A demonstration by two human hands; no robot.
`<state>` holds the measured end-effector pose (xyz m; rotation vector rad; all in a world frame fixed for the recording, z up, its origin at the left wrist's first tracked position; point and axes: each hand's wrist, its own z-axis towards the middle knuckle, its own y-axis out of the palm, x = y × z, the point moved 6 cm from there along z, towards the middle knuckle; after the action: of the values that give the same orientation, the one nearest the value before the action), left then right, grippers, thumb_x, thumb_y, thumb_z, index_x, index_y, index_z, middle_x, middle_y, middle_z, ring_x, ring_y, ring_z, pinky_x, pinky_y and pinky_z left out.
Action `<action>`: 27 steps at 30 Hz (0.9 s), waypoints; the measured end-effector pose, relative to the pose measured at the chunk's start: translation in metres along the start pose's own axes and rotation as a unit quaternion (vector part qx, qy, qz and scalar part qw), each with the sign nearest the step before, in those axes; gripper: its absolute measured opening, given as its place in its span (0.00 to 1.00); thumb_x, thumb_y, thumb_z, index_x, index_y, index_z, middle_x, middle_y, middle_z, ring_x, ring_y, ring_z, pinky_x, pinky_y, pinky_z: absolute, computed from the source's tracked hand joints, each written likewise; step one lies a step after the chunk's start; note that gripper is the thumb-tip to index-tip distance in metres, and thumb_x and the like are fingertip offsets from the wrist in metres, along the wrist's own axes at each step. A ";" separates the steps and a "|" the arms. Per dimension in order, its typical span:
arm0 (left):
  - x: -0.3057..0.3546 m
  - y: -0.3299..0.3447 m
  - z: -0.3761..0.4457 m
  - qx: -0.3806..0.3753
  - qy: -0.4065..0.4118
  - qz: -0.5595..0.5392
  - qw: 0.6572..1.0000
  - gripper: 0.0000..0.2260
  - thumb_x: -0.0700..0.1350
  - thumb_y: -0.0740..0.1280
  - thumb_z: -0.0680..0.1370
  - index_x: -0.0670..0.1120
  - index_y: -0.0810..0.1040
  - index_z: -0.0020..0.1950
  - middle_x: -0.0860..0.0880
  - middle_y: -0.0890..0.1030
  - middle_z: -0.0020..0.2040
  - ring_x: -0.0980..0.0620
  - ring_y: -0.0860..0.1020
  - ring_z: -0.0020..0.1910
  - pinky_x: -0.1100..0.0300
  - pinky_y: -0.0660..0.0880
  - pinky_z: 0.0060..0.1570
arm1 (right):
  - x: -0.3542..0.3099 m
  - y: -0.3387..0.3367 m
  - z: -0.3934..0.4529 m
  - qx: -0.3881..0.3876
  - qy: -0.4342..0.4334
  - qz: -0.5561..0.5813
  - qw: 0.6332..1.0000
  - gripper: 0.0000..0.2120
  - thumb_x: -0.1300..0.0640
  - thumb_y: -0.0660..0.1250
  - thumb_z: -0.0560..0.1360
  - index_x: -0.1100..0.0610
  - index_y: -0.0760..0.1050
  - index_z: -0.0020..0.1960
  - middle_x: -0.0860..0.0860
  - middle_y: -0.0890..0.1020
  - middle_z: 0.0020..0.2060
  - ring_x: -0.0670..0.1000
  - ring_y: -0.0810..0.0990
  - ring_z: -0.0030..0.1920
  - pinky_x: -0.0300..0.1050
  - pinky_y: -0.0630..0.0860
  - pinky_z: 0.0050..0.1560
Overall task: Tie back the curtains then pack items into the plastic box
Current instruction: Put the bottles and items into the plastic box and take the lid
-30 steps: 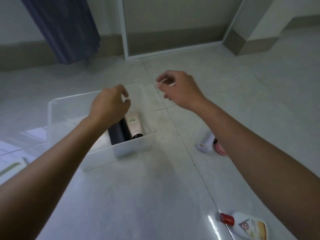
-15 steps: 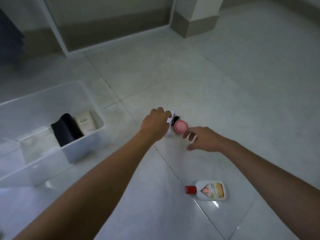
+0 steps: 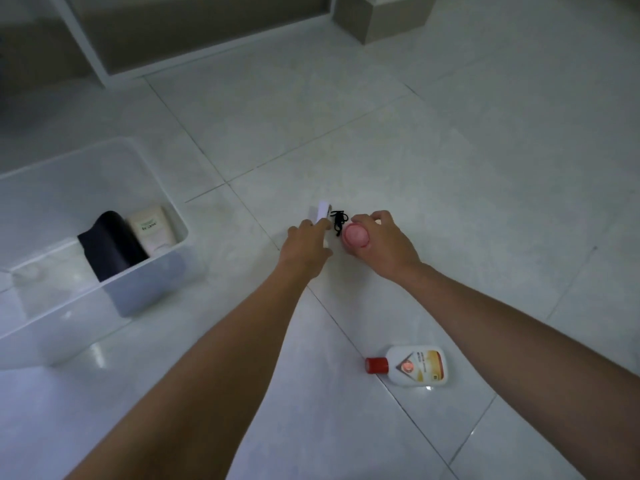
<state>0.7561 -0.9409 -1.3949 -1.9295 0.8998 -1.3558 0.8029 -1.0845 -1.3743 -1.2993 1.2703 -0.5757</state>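
Floor [image 3: 450, 140]: large pale tiles with a smooth, glossy glaze that mirrors the light, split by thin dark grout lines. Plastic box [image 3: 162, 265]: translucent, frosted plastic with smooth walls, holding a matt black, cloth-like roll [image 3: 110, 247] and a cream tube [image 3: 152, 230] of smooth, satin plastic. White bottle [image 3: 415, 365]: glossy plastic with a printed label and a shiny red cap; the pink round lid [image 3: 355, 235] looks like smooth plastic, the small white block [image 3: 322, 211] looks smooth and matt, and the black cord [image 3: 337, 220] looks like matt string or elastic.
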 end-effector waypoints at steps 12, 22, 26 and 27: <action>0.032 -0.149 -0.030 0.107 0.061 -0.155 0.980 0.22 0.45 0.69 0.73 0.45 0.67 0.65 0.48 0.75 0.45 0.50 0.74 0.41 0.65 0.67 0.32 | -0.036 -0.001 0.030 -0.043 0.005 -0.095 0.995 0.31 0.48 0.67 0.73 0.50 0.60 0.73 0.58 0.79 0.55 0.62 0.74 0.60 0.52 0.74 0.55; -0.123 -0.308 -0.167 0.211 -0.095 -0.055 0.971 0.18 0.49 0.71 0.73 0.49 0.72 0.60 0.49 0.76 0.47 0.47 0.74 0.41 0.60 0.68 0.40 | -0.259 -0.085 0.040 0.099 -0.162 0.210 0.959 0.27 0.42 0.69 0.68 0.48 0.75 0.66 0.51 0.82 0.49 0.53 0.82 0.48 0.49 0.77 0.55; -0.202 -0.293 -0.210 0.196 -0.194 -0.093 0.957 0.19 0.54 0.73 0.71 0.51 0.73 0.59 0.47 0.78 0.51 0.46 0.78 0.46 0.54 0.75 0.46 | -0.348 -0.044 0.021 0.010 -0.220 0.273 0.937 0.20 0.48 0.72 0.69 0.50 0.79 0.61 0.48 0.83 0.49 0.49 0.82 0.44 0.50 0.79 0.55; -0.213 -0.286 -0.215 0.189 -0.208 -0.095 0.955 0.19 0.54 0.73 0.71 0.52 0.73 0.59 0.47 0.79 0.51 0.46 0.78 0.46 0.56 0.74 0.45 | -0.363 -0.030 0.015 -0.013 -0.233 0.265 0.936 0.19 0.49 0.72 0.70 0.50 0.80 0.60 0.47 0.83 0.48 0.48 0.82 0.44 0.47 0.79 0.54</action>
<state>0.5519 -0.6223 -1.2214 -1.9212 0.2367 -1.0627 0.7214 -0.7637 -1.2209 -0.9731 1.1558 0.1310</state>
